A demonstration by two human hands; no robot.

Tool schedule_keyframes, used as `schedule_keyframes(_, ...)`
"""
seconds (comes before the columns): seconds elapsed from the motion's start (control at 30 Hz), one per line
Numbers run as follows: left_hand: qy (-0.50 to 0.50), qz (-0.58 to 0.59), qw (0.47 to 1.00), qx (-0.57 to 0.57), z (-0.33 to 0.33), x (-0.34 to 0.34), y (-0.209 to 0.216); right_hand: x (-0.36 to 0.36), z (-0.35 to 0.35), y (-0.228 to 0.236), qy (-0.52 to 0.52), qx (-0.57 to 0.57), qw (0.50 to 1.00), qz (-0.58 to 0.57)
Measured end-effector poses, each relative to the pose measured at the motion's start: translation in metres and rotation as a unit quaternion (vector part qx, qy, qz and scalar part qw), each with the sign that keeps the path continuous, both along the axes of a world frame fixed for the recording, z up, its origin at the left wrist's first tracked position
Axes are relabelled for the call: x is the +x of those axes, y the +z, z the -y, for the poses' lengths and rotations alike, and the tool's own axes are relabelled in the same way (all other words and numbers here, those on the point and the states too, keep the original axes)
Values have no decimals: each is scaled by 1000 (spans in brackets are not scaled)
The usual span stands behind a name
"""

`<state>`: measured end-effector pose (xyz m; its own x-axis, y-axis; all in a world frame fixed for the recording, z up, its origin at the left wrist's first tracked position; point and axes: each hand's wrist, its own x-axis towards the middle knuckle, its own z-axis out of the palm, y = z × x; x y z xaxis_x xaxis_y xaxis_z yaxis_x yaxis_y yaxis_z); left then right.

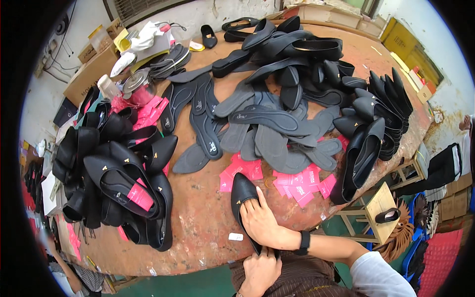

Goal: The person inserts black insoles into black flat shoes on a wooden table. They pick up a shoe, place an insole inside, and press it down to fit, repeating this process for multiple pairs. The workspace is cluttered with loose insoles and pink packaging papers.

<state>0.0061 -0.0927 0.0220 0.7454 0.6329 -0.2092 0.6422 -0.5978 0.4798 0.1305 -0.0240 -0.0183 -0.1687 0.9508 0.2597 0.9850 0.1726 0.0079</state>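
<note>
A black pointed flat shoe (243, 190) with a small gold ornament lies at the table's near edge, toe pointing away from me. My right hand (262, 222), with a black band on its wrist, has its fingers inside the shoe's opening and its thumb along the outer side. Closed around the heel end is my left hand (261, 273), at the edge of the table. The inside of the shoe is mostly covered by my hands. Just beyond the toe lie pink printed cards (242, 168) and a pile of dark grey insoles (272, 143).
Black shoes with pink cards (123, 178) are heaped on the left. More black shoes (297, 49) stand at the back, and a row (386, 109) lines the right. A lidded jar (138, 86) and cardboard box (81, 84) stand far left. A wooden stool (378, 213) is beside the table.
</note>
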Motion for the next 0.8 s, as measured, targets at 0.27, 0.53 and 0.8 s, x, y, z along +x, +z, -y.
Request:
schedule_keyframes(0.27,46,122,991,-15,-15,-35,28,42,-16,54,204,-247,924,-208)
schedule_keyframes(0.53,252,233,921,183,-136,-187,199,194,-135,80,-104,53,972,-203)
schedule_keyframes(0.8,464,-16,863,198,-363,-349,228,191,-183,49,-99,-64,984,-132)
